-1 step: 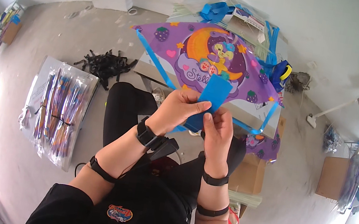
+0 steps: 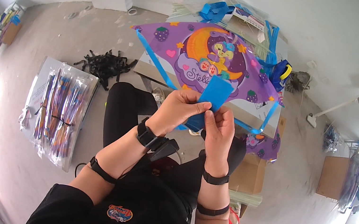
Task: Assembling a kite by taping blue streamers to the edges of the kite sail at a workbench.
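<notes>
Two hands are occupied: your left hand (image 2: pixel 181 108) and right hand (image 2: pixel 219 136) pinch the blue strip (image 2: pixel 216 93), over the near edge of the purple sheet (image 2: pixel 219 61). It looks folded already — just not yet let go; blue ribbons (image 2: pixel 153 58) trail at the sheet's left and right — while the far ribbon pile (image 2: pixel 215 11) seems unused.

- blk tangled pile (image 2: pixel 107 65) is lying on floor (image 2: pixel 77 39)
- clear-wrapped pkgs (image 2: pixel 62 110) are resting on pale board (image 2: pixel 42 77), L side
- brown box (image 2: pixel 333 177) is sitting far R
</notes>
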`<action>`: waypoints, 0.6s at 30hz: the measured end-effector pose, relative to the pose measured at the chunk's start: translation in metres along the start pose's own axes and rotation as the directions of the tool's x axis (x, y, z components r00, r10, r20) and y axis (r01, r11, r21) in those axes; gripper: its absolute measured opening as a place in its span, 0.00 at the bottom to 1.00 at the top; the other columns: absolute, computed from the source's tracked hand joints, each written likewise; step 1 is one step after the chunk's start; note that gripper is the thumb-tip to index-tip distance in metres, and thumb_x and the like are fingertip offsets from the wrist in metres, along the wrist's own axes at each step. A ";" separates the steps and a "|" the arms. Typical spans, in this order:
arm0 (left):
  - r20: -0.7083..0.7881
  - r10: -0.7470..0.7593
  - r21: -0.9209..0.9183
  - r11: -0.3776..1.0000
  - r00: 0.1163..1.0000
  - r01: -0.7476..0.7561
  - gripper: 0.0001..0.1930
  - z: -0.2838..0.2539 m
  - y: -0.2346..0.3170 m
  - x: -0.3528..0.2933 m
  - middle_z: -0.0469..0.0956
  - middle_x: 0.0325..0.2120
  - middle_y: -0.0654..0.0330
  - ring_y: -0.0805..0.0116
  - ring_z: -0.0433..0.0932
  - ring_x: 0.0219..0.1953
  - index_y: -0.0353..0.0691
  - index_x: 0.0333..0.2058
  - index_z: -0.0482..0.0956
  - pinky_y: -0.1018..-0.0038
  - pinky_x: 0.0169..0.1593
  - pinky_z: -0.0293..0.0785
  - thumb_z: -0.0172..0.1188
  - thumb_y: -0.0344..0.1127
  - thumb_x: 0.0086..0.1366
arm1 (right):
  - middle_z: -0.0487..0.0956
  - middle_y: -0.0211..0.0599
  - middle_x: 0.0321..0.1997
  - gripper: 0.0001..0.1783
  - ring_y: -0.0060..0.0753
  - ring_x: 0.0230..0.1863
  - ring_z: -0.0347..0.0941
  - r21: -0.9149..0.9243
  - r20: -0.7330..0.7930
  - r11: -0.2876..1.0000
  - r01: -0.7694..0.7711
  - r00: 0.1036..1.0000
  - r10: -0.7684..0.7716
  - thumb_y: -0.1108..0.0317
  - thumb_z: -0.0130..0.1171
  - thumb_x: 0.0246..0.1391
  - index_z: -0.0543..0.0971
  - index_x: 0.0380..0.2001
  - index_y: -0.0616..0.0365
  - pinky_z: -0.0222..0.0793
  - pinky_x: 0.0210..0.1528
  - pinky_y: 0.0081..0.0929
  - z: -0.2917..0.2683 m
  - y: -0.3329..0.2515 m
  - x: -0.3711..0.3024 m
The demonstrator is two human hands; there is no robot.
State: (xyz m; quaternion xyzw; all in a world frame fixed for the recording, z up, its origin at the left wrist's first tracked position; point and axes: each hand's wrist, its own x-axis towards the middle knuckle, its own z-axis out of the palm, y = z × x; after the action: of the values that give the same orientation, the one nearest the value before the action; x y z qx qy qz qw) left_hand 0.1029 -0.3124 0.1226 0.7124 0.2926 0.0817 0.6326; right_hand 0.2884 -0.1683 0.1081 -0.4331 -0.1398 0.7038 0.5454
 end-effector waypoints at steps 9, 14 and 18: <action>-0.522 0.032 -0.232 0.956 0.852 -0.179 0.23 -0.054 -0.041 0.022 0.77 0.35 0.63 0.76 0.72 0.35 0.34 0.37 0.76 0.74 0.44 0.70 0.41 0.50 0.72 | 0.78 0.43 0.32 0.11 0.39 0.32 0.79 -0.178 0.353 0.980 0.091 0.935 -0.022 0.64 0.52 0.61 0.72 0.35 0.64 0.78 0.35 0.35 0.017 -0.005 -0.067; -0.245 -0.103 -0.719 0.686 0.964 -0.109 0.29 -0.094 0.014 0.053 0.77 0.42 0.54 0.66 0.75 0.41 0.33 0.47 0.73 0.71 0.50 0.70 0.34 0.55 0.72 | 0.80 0.41 0.31 0.13 0.34 0.32 0.78 -0.365 0.321 0.924 0.116 0.947 0.008 0.64 0.53 0.61 0.76 0.35 0.67 0.75 0.37 0.30 0.013 0.017 -0.093; -0.445 -0.068 -0.820 0.431 0.893 -0.376 0.24 -0.099 0.056 0.064 0.76 0.45 0.53 0.63 0.74 0.51 0.29 0.50 0.72 0.69 0.55 0.68 0.42 0.47 0.72 | 0.79 0.37 0.32 0.11 0.25 0.35 0.77 -0.437 0.301 0.895 0.094 0.953 0.047 0.69 0.48 0.64 0.75 0.35 0.67 0.72 0.40 0.23 0.004 0.033 -0.106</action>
State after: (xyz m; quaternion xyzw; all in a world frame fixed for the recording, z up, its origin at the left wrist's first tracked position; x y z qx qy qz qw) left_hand 0.1245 -0.1965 0.1774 0.2618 0.2635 0.4304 0.8226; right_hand 0.2672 -0.2730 0.1372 -0.4316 -0.3846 0.7043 0.4120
